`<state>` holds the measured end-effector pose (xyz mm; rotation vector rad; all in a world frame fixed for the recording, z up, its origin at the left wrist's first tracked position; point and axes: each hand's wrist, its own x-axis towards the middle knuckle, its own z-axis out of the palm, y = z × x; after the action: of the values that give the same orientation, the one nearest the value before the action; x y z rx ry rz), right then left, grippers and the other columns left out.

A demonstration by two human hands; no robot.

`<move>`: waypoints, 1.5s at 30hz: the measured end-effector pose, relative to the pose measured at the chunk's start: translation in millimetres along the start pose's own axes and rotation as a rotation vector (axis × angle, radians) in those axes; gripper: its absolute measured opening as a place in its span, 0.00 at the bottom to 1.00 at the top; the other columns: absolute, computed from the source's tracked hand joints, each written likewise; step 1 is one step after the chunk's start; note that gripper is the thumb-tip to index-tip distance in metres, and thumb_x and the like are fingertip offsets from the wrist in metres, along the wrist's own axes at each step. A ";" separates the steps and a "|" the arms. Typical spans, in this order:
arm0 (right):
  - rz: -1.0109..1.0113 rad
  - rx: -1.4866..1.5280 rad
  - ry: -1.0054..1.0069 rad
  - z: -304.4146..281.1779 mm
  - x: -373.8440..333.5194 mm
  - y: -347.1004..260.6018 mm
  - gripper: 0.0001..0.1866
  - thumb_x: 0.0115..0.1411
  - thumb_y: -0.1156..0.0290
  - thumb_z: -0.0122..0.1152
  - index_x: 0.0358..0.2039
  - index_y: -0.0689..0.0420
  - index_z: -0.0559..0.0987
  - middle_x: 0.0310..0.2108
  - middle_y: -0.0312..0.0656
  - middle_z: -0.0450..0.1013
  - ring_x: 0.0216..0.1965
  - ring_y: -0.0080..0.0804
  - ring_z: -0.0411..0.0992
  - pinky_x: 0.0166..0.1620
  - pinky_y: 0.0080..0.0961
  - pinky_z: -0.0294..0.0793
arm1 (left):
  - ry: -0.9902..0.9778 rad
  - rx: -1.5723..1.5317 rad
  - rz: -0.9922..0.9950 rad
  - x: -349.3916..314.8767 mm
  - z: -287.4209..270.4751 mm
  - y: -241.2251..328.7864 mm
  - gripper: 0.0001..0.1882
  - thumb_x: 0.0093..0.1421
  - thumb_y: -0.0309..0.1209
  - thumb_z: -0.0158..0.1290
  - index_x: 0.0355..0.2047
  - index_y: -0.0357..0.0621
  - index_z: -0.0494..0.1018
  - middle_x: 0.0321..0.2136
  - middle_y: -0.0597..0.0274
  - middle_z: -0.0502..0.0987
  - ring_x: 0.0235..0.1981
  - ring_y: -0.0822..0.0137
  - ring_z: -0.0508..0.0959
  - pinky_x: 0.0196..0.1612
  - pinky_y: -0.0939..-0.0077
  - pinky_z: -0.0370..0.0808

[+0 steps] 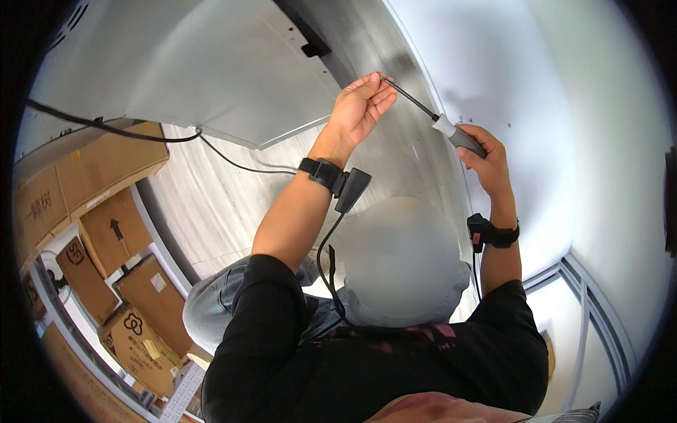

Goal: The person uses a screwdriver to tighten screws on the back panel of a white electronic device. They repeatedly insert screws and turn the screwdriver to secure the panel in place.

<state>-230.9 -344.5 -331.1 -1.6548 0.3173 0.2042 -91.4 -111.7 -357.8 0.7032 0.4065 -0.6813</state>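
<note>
A screwdriver (415,102) with a grey handle and a dark shaft slants between my hands. Its handle lies in my right hand (488,158), whose fingers wrap round it beside a white panel (511,77). The tip points up and left, to the pinched thumb and forefinger of my left hand (362,109). Whatever sits between those fingertips is too small to make out. The other left fingers are loosely curled. Each wrist wears a black strap with a small box, and cables run from these.
At the upper left stands a large grey metal cabinet (204,63), with a black cable (113,127) along its lower edge. Cardboard boxes (151,296) fill a shelf at the left. A metal frame (599,310) is at the lower right. Pale wood-look floor (204,204) lies below.
</note>
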 end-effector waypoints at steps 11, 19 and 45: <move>-0.385 -0.426 -0.114 38.1 52.8 -84.5 0.15 0.49 0.76 0.61 0.40 0.59 0.76 0.27 0.38 0.72 0.26 0.26 0.68 0.32 0.20 0.66 | 0.195 0.271 0.238 -36.9 -5.5 76.1 0.09 0.64 0.31 0.48 0.33 0.38 0.71 0.30 0.58 0.76 0.32 0.68 0.79 0.38 0.79 0.80; -0.662 -0.569 -0.053 70.1 54.7 -144.7 0.17 0.50 0.76 0.61 0.42 0.58 0.74 0.26 0.41 0.72 0.24 0.32 0.68 0.30 0.26 0.68 | 0.211 0.359 0.248 -64.6 16.9 136.0 0.09 0.65 0.33 0.47 0.33 0.40 0.69 0.31 0.61 0.74 0.32 0.68 0.77 0.38 0.77 0.79; -0.218 -0.199 0.146 169.3 4.1 -199.4 0.22 0.51 0.72 0.60 0.46 0.56 0.64 0.31 0.44 0.70 0.32 0.35 0.71 0.37 0.30 0.69 | 0.181 0.450 0.440 -50.3 60.5 193.5 0.08 0.63 0.32 0.49 0.34 0.47 0.77 0.33 0.74 0.76 0.32 0.79 0.68 0.38 0.81 0.60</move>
<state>-153.2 -159.5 -163.2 -1.8920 0.2289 -0.0513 13.4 -23.6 -200.1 1.2442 0.2492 -0.2887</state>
